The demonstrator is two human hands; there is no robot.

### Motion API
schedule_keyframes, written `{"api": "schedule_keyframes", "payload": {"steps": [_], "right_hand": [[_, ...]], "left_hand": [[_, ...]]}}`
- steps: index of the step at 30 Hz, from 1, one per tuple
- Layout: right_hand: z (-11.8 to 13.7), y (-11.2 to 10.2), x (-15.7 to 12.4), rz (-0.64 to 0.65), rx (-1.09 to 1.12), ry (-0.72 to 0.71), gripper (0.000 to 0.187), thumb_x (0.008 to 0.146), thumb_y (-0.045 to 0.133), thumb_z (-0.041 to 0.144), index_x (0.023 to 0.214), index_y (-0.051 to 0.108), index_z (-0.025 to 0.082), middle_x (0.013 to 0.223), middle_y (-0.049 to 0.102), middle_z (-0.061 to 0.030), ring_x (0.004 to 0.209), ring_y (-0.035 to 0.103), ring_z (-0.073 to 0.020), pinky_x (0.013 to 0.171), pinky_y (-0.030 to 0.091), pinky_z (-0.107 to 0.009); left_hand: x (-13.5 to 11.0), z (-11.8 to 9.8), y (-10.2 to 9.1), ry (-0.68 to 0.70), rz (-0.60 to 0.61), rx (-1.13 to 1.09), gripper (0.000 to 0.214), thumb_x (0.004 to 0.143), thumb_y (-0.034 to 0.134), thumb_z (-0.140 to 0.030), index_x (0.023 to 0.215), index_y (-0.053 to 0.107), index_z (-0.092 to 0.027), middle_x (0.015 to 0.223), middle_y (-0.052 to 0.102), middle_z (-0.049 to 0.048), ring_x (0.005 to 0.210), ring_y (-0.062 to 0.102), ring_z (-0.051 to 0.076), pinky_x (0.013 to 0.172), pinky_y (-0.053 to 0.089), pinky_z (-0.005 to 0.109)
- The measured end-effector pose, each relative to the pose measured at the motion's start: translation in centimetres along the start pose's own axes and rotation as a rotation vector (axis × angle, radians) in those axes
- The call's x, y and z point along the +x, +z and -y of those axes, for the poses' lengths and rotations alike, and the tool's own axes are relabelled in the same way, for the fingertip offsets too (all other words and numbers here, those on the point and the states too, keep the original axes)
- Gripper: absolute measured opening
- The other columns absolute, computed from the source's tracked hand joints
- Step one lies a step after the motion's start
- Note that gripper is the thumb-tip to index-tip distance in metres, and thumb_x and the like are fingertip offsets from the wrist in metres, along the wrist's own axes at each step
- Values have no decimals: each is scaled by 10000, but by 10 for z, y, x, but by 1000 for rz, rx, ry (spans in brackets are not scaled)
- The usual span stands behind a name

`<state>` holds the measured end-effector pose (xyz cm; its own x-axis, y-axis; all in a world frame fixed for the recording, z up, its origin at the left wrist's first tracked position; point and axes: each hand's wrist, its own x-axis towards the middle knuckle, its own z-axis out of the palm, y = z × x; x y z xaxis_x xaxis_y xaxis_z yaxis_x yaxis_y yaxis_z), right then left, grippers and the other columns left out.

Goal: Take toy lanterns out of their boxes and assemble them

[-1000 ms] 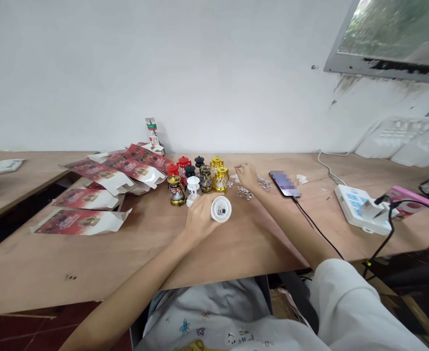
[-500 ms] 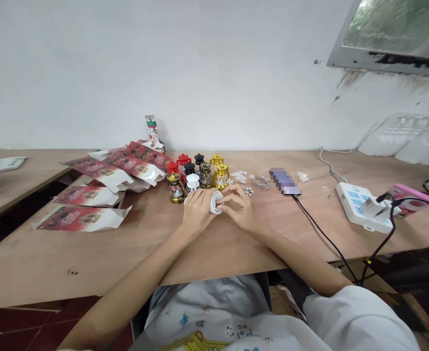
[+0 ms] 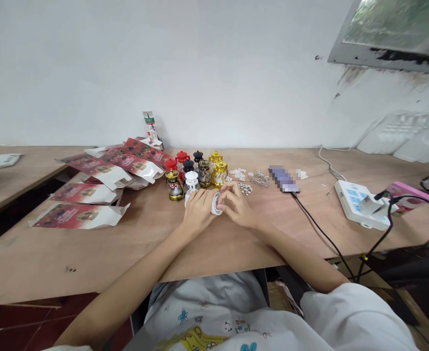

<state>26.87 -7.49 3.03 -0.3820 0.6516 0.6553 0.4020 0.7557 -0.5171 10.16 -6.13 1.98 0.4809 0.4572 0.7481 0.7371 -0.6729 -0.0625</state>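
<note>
Left hand (image 3: 200,208) and right hand (image 3: 238,208) together, clamped on a small round white plastic lantern (image 3: 215,203), glossy little lanterns (image 3: 204,173) just beyond, print on red cartons (image 3: 90,194) unreadable

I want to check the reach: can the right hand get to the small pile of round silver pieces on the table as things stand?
Probably yes. The pile of round pieces lies just beyond the right hand, with bare table between, though its fingers are busy at the white lantern.
</note>
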Motion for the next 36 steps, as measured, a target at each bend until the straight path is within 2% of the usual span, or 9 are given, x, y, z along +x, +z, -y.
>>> {"api": "schedule_keyframes", "payload": {"steps": [6,11,14,17,19,22,25,30,36], "right_hand": [[-2,10,-2,-122,-45,-25,40,881,504,244,872,529,215,1034,397,-64,1035,476,-189,958,409,-390],[0,16,-4,-201,17,10,91,884,508,250,851,589,223,1038,477,-56,1023,525,-175,942,429,-371],[-4,20,-1,-320,185,149,93,871,518,288,836,569,218,989,545,-43,1005,551,-170,943,437,-374],[-11,24,2,-458,513,427,97,837,537,298,802,524,208,885,614,-21,866,609,-154,865,495,-368],[-16,25,4,-424,725,672,71,791,567,224,751,517,192,770,627,-2,720,617,-131,777,533,-337],[-20,24,5,-239,979,1005,96,764,518,86,701,552,150,689,626,-15,655,614,-111,705,558,-278],[-23,22,5,-208,1112,1184,184,813,440,72,695,566,137,666,623,-36,653,618,-112,666,574,-250],[-31,28,5,-259,1184,1189,200,837,417,92,725,564,167,643,604,-5,612,586,-100,611,573,-236],[-53,25,6,-618,1069,1072,159,749,460,70,656,536,173,565,537,35,541,526,-84,644,555,-226]], "left_hand": [[2,-1,-2,-82,14,-21,291,894,465,-391,1020,569,-150,903,682,85,819,608,229,712,397,323],[5,-7,-7,-214,144,1,286,856,521,-367,1047,549,-156,942,679,91,882,622,250,737,417,324],[7,-10,-10,-280,216,12,279,832,542,-337,1053,539,-167,942,677,76,879,626,255,731,427,327],[8,-12,-13,-306,233,49,298,794,571,-299,1058,528,-169,925,677,72,869,628,253,721,430,324],[11,-13,-14,-279,234,99,281,792,574,-296,1034,534,-161,910,678,84,850,626,254,707,428,326],[21,-18,-13,-195,292,219,156,819,531,-208,950,563,-129,854,670,117,815,618,266,672,413,339],[38,-25,-9,-75,403,323,176,832,433,-65,899,593,-93,818,653,151,805,602,275,653,390,353],[61,-34,7,225,484,354,260,819,402,-6,886,646,-65,899,631,183,870,546,285,717,374,393],[60,-25,27,285,401,261,256,794,456,-39,878,677,-137,952,587,152,1022,484,306,832,372,465]]}}
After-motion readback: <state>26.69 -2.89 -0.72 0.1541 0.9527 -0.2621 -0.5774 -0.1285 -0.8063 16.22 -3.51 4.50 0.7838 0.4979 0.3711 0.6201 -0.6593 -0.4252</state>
